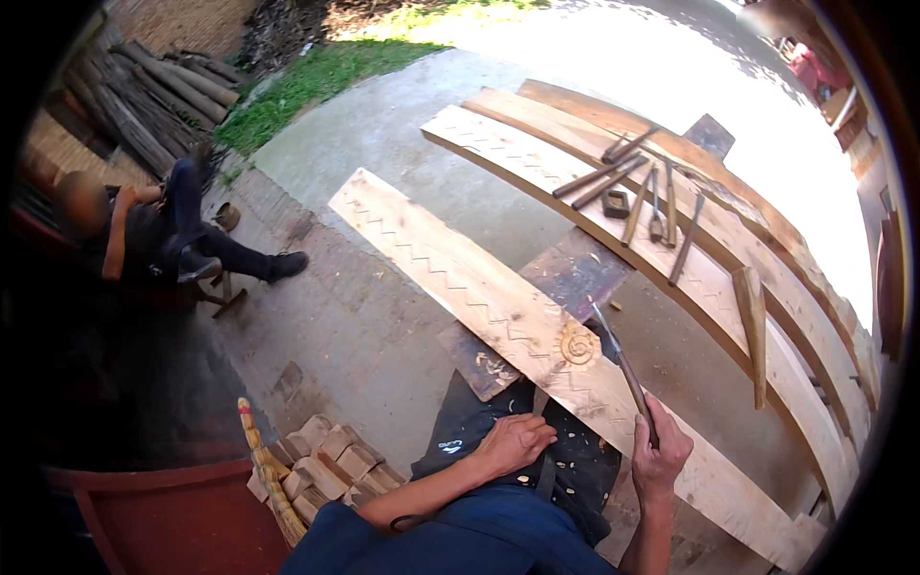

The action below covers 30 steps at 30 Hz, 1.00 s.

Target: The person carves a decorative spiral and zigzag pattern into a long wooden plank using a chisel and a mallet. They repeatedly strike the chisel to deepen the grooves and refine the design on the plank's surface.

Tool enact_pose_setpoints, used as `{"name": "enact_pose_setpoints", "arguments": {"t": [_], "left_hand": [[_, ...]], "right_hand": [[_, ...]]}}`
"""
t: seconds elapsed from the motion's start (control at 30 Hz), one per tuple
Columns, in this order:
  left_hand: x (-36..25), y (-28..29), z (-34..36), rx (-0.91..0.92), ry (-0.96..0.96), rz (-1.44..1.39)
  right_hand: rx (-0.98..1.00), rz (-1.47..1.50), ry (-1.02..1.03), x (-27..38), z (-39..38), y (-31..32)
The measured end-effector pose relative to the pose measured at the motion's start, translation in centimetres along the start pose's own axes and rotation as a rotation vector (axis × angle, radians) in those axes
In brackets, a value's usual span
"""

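My right hand [661,446] is closed around the handle of a long, thin wood-carving chisel [628,372]. The chisel slants up over the edge of a pale wooden plank [450,287], its metal tip beyond the far edge. A carved spiral [577,345] marks the plank beside the tool, and a zigzag line is drawn along its length. In my lap lies my left hand [517,443], fingers curled, just below the near edge of the plank. A narrow strip shows above and below that hand; whether it is gripped I cannot tell. Wood chips dot my dark apron.
Several long planks [498,144] lie at right, bearing chisels [685,240], a small dark box [615,203] and a wooden mallet [752,331]. Wood blocks [326,460] and a straw broom [264,460] are at lower left. A seated person [144,225] is farther left, near stacked logs [182,81].
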State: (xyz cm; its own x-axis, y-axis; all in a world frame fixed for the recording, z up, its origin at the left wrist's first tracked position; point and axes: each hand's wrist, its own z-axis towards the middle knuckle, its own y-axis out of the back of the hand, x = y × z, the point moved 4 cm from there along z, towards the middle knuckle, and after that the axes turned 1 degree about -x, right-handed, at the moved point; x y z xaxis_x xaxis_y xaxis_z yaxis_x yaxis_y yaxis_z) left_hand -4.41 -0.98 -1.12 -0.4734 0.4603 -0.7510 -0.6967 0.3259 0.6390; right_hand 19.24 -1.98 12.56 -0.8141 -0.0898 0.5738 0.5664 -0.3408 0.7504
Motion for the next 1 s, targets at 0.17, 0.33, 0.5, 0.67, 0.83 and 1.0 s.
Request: {"name": "enact_pose_setpoints", "arguments": {"t": [0.17, 0.33, 0.5, 0.67, 0.83, 1.0], "left_hand": [[-0.2, -0.2, 1.6, 0.075, 0.081, 0.05], [0.5, -0.9, 1.9, 0.089, 0.091, 0.056], [0.1, -0.7, 2.5, 0.077, 0.089, 0.031], [0.2, -0.3, 2.6, 0.053, 0.095, -0.009], [0.5, 0.1, 2.0, 0.032, 0.058, -0.032], [-1.2, 1.4, 1.7, -0.026, -0.091, 0.04]], "right_hand": [[-0.18, -0.046, -0.057, -5.0, 6.4, 2.2], [-0.175, -0.023, -0.08, -6.7, 13.0, 2.7], [-0.047, -0.029, 0.004, -5.2, 19.1, 1.4], [0.075, -0.181, 0.047, -4.6, 22.5, -0.3], [0.128, -0.267, 0.017, -2.4, 23.8, 0.3], [0.017, -0.243, -0.069, -2.2, 19.0, 2.0]]}}
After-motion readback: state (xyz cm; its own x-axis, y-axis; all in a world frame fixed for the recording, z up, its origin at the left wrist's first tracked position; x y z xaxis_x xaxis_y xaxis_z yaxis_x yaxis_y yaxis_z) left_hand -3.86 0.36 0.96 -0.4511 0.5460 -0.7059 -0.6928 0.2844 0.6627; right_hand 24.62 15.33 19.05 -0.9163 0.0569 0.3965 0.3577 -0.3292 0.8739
